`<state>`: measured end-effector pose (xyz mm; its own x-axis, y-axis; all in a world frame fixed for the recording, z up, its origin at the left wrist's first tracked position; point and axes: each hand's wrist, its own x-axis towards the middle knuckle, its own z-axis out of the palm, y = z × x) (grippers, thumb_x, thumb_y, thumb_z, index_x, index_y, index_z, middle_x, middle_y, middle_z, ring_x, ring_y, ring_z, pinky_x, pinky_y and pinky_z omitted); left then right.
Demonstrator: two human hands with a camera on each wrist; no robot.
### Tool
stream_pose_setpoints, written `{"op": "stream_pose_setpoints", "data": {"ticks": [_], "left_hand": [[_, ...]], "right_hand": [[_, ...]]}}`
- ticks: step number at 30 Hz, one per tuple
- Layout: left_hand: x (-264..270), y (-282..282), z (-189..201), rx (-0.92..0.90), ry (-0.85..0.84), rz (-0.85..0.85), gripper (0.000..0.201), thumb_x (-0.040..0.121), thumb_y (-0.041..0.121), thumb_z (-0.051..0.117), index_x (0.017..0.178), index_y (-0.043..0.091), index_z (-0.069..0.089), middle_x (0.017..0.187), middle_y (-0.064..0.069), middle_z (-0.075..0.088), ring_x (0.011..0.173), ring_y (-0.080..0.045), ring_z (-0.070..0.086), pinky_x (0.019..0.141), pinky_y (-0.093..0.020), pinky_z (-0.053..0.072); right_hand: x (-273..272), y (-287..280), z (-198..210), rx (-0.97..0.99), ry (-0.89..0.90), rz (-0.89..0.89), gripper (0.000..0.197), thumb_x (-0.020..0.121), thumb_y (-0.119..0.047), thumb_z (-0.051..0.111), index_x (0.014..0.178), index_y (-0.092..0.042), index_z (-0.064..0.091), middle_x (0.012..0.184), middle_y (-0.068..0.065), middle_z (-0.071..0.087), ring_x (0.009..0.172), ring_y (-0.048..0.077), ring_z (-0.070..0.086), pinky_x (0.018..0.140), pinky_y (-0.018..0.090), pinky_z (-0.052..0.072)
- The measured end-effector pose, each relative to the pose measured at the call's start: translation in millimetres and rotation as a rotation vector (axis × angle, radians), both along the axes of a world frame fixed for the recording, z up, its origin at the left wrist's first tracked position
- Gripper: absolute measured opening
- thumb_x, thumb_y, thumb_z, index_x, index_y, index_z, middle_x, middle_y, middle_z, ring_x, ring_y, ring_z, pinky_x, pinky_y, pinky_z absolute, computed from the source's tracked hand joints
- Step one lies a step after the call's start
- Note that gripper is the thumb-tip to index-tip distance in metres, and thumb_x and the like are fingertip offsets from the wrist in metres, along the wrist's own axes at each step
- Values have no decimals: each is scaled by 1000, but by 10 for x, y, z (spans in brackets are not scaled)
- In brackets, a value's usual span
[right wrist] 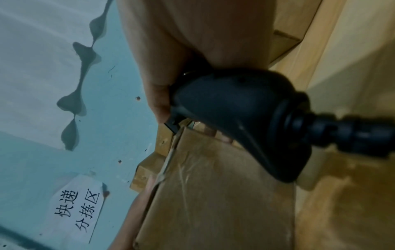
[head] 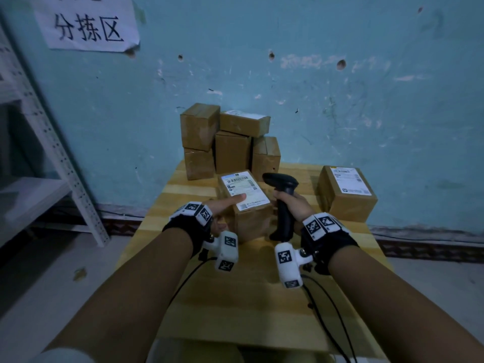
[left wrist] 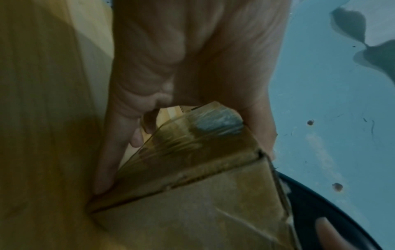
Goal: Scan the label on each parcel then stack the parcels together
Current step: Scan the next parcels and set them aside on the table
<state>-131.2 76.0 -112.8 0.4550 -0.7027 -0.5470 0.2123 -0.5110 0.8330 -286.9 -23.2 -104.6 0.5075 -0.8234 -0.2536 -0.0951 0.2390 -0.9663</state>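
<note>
At frame centre, the left hand [head: 222,205] has its grip on a labelled parcel [head: 245,205] resting on the bench [head: 235,297], thumb across the label [head: 245,191]. The right hand [head: 294,205] wraps the black scanner [head: 284,203] just right of it.

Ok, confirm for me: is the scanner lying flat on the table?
No, the scanner is upright in the right hand, beside the labelled parcel.
</note>
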Motion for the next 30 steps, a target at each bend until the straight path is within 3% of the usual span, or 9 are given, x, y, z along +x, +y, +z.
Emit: {"op": "stream_pose_setpoints", "data": {"ticks": [4,7,9,11,13,17,20,25,30], "left_hand": [[-52,17,34,-44,34,-49,42,83,33,66,121,18,55,95,2,66,82,-11,59,58,-27,48],[-94,32,62,-88,30,-75,36,87,24,63,122,17,54,83,3,70,81,-12,61,53,-26,52],[-125,26,73,-102,-4,-125,48,88,18,61,133,10,46,106,-4,68,101,-21,61,77,-32,54],[-114,7,62,-126,-111,-170,73,85,14,65,145,12,24,134,-8,54,123,-26,51,99,-41,45],[-95,-15,56,-153,-179,-174,97,79,13,72,146,28,2,138,-5,49,126,-28,48,95,-50,46],[-123,-82,1,-308,-173,-119,122,73,-5,72,145,32,-19,141,-11,47,127,-31,47,98,-60,41],[-182,-108,-67,-393,-110,-81,121,75,-17,63,144,38,-20,145,-12,39,130,-34,43,99,-61,40],[-135,-96,-134,-391,-85,-114,119,77,-14,63,143,42,-18,145,-3,36,133,-33,39,103,-61,36],[-52,-110,-201,-346,-44,-30,117,72,-16,66,146,32,-11,143,-17,42,129,-35,43,100,-51,42]], "right_hand": [[40,18,37,-31,59,80,13,81,-15,69,92,-11,63,83,11,66,82,30,63,93,44,49],[10,11,20,-62,103,93,18,78,-12,71,91,-16,60,96,13,68,96,33,64,97,47,48],[-29,24,14,-70,96,79,20,77,-10,72,89,-18,59,104,17,67,100,35,64,96,49,48],[-48,14,0,-70,61,67,21,77,-6,71,88,-18,58,107,19,66,100,36,64,96,51,48],[-48,2,-3,-71,-5,53,21,78,1,67,87,-15,58,100,17,67,96,35,64,97,54,47],[6,-20,26,-82,-87,23,21,79,5,63,89,-13,58,96,12,67,99,35,63,98,54,46],[25,-36,15,-80,-86,-5,20,80,2,63,88,-15,57,98,14,66,101,36,63,97,55,46],[-4,-80,-28,-82,-96,-14,22,81,3,63,86,-16,55,91,9,66,97,32,63,97,52,47],[11,-89,-65,-139,-58,-16,24,80,2,65,85,-20,54,97,10,65,94,30,64,92,45,51]]}}
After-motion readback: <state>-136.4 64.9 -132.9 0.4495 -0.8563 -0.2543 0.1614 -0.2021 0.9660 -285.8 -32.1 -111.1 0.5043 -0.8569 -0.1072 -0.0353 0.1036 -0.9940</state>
